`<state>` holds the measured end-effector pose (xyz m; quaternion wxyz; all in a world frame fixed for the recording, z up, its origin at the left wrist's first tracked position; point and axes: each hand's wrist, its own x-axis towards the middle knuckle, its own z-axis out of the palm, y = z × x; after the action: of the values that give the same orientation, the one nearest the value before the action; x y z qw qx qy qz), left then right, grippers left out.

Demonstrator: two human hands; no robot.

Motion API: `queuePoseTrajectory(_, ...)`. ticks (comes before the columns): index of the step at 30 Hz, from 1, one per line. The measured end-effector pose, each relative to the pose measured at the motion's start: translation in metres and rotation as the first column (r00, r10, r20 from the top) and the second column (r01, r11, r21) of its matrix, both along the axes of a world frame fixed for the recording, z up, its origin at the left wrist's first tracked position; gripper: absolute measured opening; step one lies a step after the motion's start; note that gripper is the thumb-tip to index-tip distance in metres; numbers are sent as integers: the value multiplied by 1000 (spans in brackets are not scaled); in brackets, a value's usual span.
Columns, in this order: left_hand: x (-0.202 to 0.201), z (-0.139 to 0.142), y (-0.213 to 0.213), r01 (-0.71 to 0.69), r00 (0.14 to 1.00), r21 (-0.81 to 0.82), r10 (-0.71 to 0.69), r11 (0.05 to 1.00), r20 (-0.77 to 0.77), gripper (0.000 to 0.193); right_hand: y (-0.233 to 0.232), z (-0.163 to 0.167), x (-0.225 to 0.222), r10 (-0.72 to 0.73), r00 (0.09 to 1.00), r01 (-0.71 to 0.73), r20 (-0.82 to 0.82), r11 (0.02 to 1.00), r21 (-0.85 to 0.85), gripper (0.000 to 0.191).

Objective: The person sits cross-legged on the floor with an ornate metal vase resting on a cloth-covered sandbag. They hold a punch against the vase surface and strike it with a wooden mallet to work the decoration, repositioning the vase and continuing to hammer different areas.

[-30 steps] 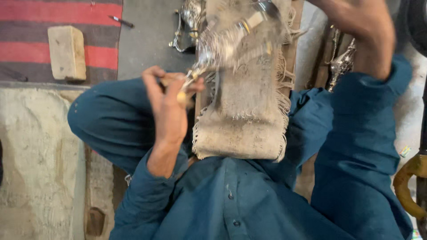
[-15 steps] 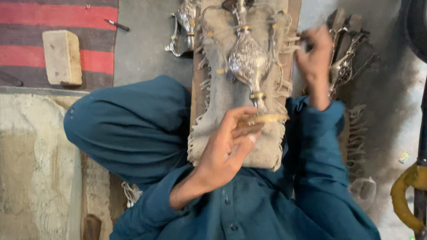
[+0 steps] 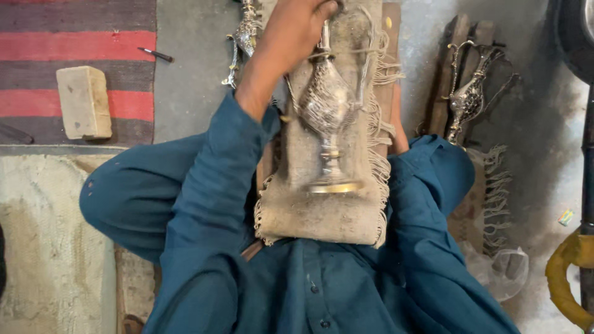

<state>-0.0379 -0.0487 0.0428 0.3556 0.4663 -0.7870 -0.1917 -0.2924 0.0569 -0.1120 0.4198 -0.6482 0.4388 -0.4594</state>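
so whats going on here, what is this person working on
A person in blue sits on the floor with an ornate silver ewer lying on a frayed cloth pad over their lap. The left hand reaches over its top end, near the handle; whether the grip is closed there is unclear. The right hand is mostly hidden behind the pad's edge. Another silver ewer lies to the right, and a pale block rests on the striped rug.

Ewer (image 3: pixel 328 108): shiny embossed silver metal, brass-toned foot. Pad (image 3: pixel 322 210): coarse, frayed woven cloth, matt.
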Motion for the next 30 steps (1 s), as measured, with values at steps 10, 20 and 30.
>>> queuePoseTrajectory(10,3,-48,-19,156,987,-13,-156,988,-45,13,-9,-13,-12,7,999,-8,32,1000,24,44)
queuePoseTrajectory(20,10,-34,-31,194,969,63,-181,979,-169,19,-27,15,-22,74,997,-69,-27,984,165,39)
queuePoseTrajectory(30,57,-5,35,141,989,-66,-139,988,43,16,-32,7,9,-25,989,9,143,993,114,40)
